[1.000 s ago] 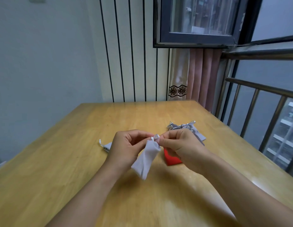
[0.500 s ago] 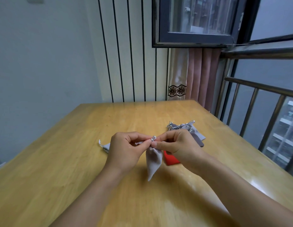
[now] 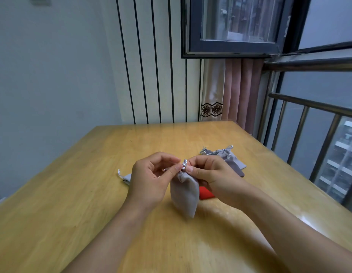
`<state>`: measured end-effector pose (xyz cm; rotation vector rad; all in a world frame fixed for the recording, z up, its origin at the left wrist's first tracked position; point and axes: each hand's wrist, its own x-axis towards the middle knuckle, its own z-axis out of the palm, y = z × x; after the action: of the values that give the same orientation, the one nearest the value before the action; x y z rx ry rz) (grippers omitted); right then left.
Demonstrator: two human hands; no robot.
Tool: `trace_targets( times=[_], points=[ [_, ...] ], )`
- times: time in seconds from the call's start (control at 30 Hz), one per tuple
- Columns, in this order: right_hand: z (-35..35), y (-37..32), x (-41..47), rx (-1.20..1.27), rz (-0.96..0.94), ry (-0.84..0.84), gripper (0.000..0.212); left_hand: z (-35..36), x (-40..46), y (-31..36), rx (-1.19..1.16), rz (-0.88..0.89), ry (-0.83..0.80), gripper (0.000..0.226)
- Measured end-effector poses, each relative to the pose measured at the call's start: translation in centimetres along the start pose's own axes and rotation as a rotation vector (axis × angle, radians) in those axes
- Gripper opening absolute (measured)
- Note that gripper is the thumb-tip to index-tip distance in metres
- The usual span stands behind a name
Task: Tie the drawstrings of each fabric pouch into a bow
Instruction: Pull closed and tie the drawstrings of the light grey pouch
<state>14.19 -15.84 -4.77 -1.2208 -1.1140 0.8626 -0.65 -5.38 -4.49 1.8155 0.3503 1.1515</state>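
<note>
A small grey fabric pouch point(image 3: 185, 194) hangs above the wooden table point(image 3: 72, 203), its body pointing down. My left hand point(image 3: 151, 180) and my right hand point(image 3: 212, 176) meet at its gathered neck, and each pinches the silver drawstrings point(image 3: 184, 166) between thumb and fingertips. Behind my right hand lies a small pile of grey pouches point(image 3: 228, 158) with silver bows. Another grey pouch point(image 3: 126, 177) peeks out left of my left hand. A red pouch point(image 3: 205, 194) lies on the table, mostly hidden by the held pouch and my right hand.
The table's right edge runs beside a metal railing point(image 3: 301, 131) and a window. A pink curtain point(image 3: 238, 91) hangs at the far corner. A striped wall stands behind the table's far edge.
The held pouch has swung from slanting left to hanging straight down. Both hands have drawn closer together at its neck, fingertips now meeting at the strings.
</note>
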Motion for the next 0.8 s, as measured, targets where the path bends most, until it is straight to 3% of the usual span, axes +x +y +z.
trace_targets(
  times=[0.1,0.23,0.43,0.6,0.8],
  points=[
    [0.1,0.4,0.2,0.012,0.056,-0.016,0.031,-0.5,-0.1,0.2,0.266,0.289,-0.043,0.016],
    [0.1,0.4,0.2,-0.008,0.081,-0.012,0.02,-1.2,0.3,-0.2,0.42,0.466,-0.104,0.012],
    [0.4,-0.1,-0.1,-0.052,0.132,0.031,0.015,-1.6,0.7,-0.6,0.505,0.461,-0.224,0.007],
    [0.9,0.0,0.0,-0.04,0.197,0.073,0.034,-1.5,0.7,-0.5,0.588,0.419,-0.393,0.005],
    [1.3,0.4,0.0,-0.065,0.171,0.153,0.029,-1.1,0.4,-0.3,0.524,0.365,-0.383,0.004]
  ],
)
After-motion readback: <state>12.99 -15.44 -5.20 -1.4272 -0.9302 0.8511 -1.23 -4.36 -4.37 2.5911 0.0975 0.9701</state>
